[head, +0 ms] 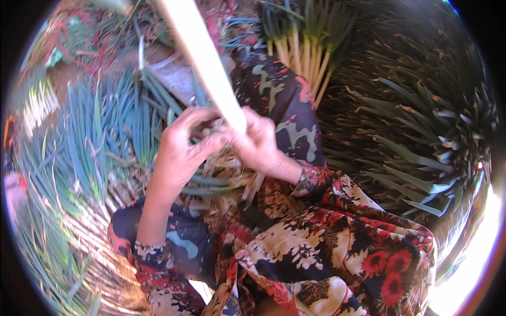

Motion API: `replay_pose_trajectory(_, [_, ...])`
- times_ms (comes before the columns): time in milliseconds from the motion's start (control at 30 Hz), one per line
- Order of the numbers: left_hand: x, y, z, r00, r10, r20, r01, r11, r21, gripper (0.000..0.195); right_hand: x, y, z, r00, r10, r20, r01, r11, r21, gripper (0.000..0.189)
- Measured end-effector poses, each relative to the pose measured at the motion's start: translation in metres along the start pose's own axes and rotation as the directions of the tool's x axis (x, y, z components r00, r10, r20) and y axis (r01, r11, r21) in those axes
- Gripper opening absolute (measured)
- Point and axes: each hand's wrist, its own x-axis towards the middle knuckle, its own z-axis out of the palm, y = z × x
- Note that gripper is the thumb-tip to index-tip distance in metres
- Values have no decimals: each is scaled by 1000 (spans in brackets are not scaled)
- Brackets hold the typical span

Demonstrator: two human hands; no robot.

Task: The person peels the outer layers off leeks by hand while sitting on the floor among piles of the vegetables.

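My right hand point(261, 144) is closed around the lower end of a thick white Welsh onion stalk point(203, 65). The stalk rises toward the top of the view, overexposed and blurred by motion. Against that same end, my left hand point(180, 144) pinches with thumb and fingers, its palm arched. Its exact hold is partly hidden. Dry peeled onion skins point(225, 164) lie below the hands, between my knees.
Rows of green onions point(106, 114) lie at the left, with white shanks point(99, 241) toward my leg. A bundle point(304, 55) stands beyond my right knee. A large mass of dark onion leaves point(403, 118) fills the right. Red twine point(75, 43) is tangled at upper left.
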Motion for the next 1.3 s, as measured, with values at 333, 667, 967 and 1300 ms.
replay_pose_trajectory(333, [-4,-57,-86,884,-190,-427,154,981,-117,23,87,180,-311,806,98,-584,-498,647,-578,38])
replay_pose_trajectory(667, [-67,-36,-159,594,-215,-775,17,967,-255,25,151,162,-303,983,177,55,87,-177,-980,34])
replay_pose_trajectory(967, [-130,-46,-175,574,-148,-805,-87,967,-240,20,37,108,163,390,541,745,-80,826,-558,31])
replay_pose_trajectory(1300, [-174,-54,-181,481,-187,-856,-100,959,-266,22,-141,253,326,274,961,18,-623,192,-758,58])
